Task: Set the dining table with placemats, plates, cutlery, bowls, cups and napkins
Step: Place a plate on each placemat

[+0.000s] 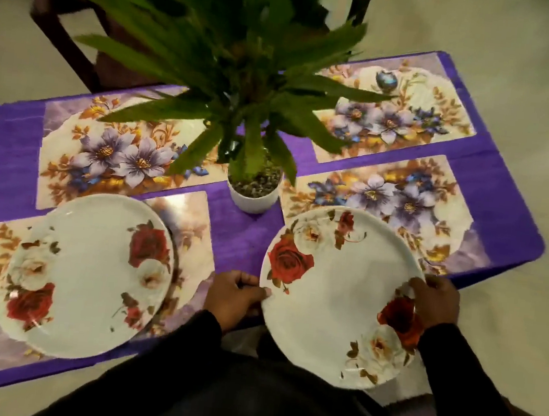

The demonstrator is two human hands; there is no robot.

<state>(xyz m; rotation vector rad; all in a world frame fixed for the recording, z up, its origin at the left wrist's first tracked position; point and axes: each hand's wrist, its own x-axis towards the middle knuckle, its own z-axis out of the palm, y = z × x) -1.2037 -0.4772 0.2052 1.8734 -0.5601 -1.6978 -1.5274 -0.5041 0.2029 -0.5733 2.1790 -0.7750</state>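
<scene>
Fingers (259, 291) of the left hand (233, 296) and right hand (434, 301) pinch the rose plate (335, 295); half hangs off the bench (246, 238), so a slip could drop it

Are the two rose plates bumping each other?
Apart. The head view shows purple tablecloth and the left hand between the left plate and held plate.

Four placemats (129, 155) lay around a central plant (255, 185); one plate (90, 273) sat on the near-left mat.
</scene>
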